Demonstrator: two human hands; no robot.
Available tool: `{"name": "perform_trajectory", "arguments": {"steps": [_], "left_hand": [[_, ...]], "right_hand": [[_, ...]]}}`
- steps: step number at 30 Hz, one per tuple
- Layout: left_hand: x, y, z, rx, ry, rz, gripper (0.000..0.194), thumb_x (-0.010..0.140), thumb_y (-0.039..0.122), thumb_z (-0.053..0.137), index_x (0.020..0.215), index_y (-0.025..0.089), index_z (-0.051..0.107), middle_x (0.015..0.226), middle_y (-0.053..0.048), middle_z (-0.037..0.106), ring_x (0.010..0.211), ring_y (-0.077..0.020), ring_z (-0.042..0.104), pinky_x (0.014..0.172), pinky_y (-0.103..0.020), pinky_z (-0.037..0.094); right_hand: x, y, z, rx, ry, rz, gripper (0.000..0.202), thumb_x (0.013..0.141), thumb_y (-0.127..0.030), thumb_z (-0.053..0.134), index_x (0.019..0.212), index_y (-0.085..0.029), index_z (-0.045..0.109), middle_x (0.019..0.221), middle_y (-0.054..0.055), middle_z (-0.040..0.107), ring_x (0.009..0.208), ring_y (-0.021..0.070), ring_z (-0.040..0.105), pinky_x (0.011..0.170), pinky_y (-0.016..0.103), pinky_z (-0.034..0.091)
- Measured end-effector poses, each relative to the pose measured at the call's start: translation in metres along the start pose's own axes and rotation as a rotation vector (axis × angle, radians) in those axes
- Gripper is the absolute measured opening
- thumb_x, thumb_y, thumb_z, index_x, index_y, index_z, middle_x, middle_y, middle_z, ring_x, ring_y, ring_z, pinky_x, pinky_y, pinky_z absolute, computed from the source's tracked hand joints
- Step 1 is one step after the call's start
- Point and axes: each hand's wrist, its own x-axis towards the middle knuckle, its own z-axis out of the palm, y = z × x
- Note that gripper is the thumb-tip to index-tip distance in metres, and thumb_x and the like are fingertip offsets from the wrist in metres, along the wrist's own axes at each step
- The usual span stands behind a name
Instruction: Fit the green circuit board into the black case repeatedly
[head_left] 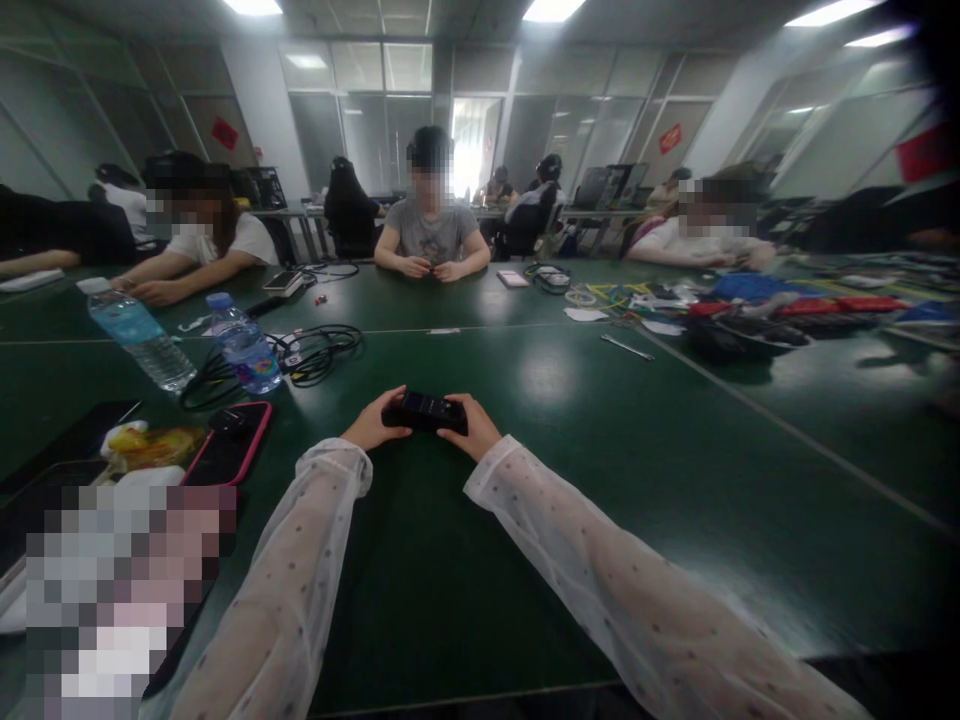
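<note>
the left hand (373, 420) grips one end of a small black device (424, 412), its fingers at the far edge and its thumb along the near side. the right hand (472, 424) has the other end in much the same hold, so the device lies level between the two, ahead of the wearer. whether its underside touches the table (450, 600) i cannot tell.

for a sound hold, i'd judge it best to keep the pressure even at both ends, thumbs low and off the top face, wrists level so that it does not twist. the loose sheer sleeves (281, 590) end at the wrists, and are best kept off the device.

to the left of the left hand lies a pink-edged phone (238, 455); beyond that hand are a black cable (326, 352) and two bottles (244, 345), worth keeping elbows and sleeves away from. beyond the right hand, off to its right, a wrench (627, 347) lies well apart. straight past both hands, across the table, sits a person in grey (431, 230).
</note>
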Motion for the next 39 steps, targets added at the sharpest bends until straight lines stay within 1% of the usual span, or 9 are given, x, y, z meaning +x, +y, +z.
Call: {"name": "perform_trajectory", "arguments": {"steps": [3, 6, 11, 18, 24, 31, 37, 39], "left_hand": [[-0.0001, 0.0008, -0.0007, 0.027, -0.002, 0.022, 0.084, 0.061, 0.028, 0.082, 0.136, 0.017, 0.045, 0.132, -0.014, 0.055, 0.124, -0.0302, 0.05, 0.107, -0.048, 0.032], [-0.0002, 0.0009, -0.0016, 0.079, 0.01, 0.005, 0.076, 0.062, 0.031, 0.081, 0.13, 0.017, 0.051, 0.126, -0.012, 0.059, 0.12, -0.0303, 0.053, 0.106, -0.05, 0.034], [-0.0004, 0.0017, -0.0024, 0.112, 0.004, 0.004, 0.07, 0.064, 0.031, 0.08, 0.127, 0.016, 0.053, 0.123, -0.012, 0.061, 0.117, -0.0294, 0.055, 0.103, -0.048, 0.037], [0.0, -0.003, -0.0019, 0.067, 0.008, 0.006, 0.071, 0.064, 0.031, 0.08, 0.128, 0.018, 0.053, 0.123, -0.011, 0.061, 0.118, -0.029, 0.055, 0.104, -0.048, 0.036], [0.0004, -0.0039, -0.0007, 0.06, 0.011, -0.003, 0.071, 0.063, 0.031, 0.08, 0.128, 0.018, 0.053, 0.124, -0.01, 0.061, 0.119, -0.0287, 0.054, 0.106, -0.049, 0.033], [0.0009, -0.0049, 0.0002, 0.168, 0.036, -0.004, 0.075, 0.063, 0.035, 0.08, 0.129, 0.016, 0.051, 0.124, -0.012, 0.06, 0.117, -0.0297, 0.055, 0.103, -0.047, 0.037], [0.0, -0.001, 0.0004, 0.148, 0.046, -0.037, 0.073, 0.061, 0.035, 0.081, 0.127, 0.02, 0.053, 0.124, -0.009, 0.061, 0.118, -0.0301, 0.054, 0.104, -0.048, 0.036], [-0.0003, -0.0006, 0.0006, 0.141, 0.047, -0.037, 0.073, 0.061, 0.034, 0.081, 0.127, 0.02, 0.053, 0.124, -0.009, 0.061, 0.119, -0.0302, 0.054, 0.105, -0.049, 0.035]], "right_hand": [[0.0, -0.0004, -0.0006, -0.002, -0.004, 0.018, 0.059, 0.072, -0.026, 0.073, 0.123, -0.022, 0.043, 0.117, 0.01, 0.054, 0.113, 0.0252, 0.054, 0.094, 0.046, 0.046], [0.0001, 0.0002, -0.0007, -0.001, -0.017, 0.028, 0.06, 0.072, -0.027, 0.073, 0.123, -0.023, 0.042, 0.117, 0.01, 0.054, 0.114, 0.0256, 0.054, 0.093, 0.047, 0.046], [0.0002, 0.0026, 0.0, 0.007, -0.022, 0.017, 0.061, 0.072, -0.026, 0.073, 0.124, -0.023, 0.041, 0.117, 0.01, 0.054, 0.114, 0.0261, 0.054, 0.093, 0.049, 0.046], [-0.0006, 0.0014, -0.001, -0.017, -0.016, -0.011, 0.064, 0.072, -0.026, 0.073, 0.127, -0.023, 0.042, 0.119, 0.01, 0.055, 0.112, 0.0267, 0.054, 0.093, 0.05, 0.046], [-0.0004, -0.0004, -0.0016, -0.038, 0.002, -0.08, 0.065, 0.072, -0.023, 0.074, 0.129, -0.021, 0.042, 0.119, 0.011, 0.056, 0.112, 0.0252, 0.054, 0.096, 0.046, 0.044], [-0.0006, -0.0039, -0.0029, -0.046, -0.005, -0.079, 0.063, 0.072, -0.022, 0.073, 0.128, -0.021, 0.043, 0.117, 0.011, 0.057, 0.112, 0.0265, 0.053, 0.094, 0.047, 0.045], [-0.0013, -0.0045, -0.0038, -0.045, -0.008, -0.071, 0.062, 0.073, -0.022, 0.073, 0.127, -0.022, 0.043, 0.118, 0.01, 0.057, 0.111, 0.0266, 0.053, 0.094, 0.048, 0.046], [-0.0012, -0.004, -0.0034, -0.049, -0.004, -0.08, 0.062, 0.073, -0.022, 0.073, 0.127, -0.021, 0.043, 0.118, 0.011, 0.057, 0.111, 0.0265, 0.053, 0.095, 0.047, 0.045]]}}
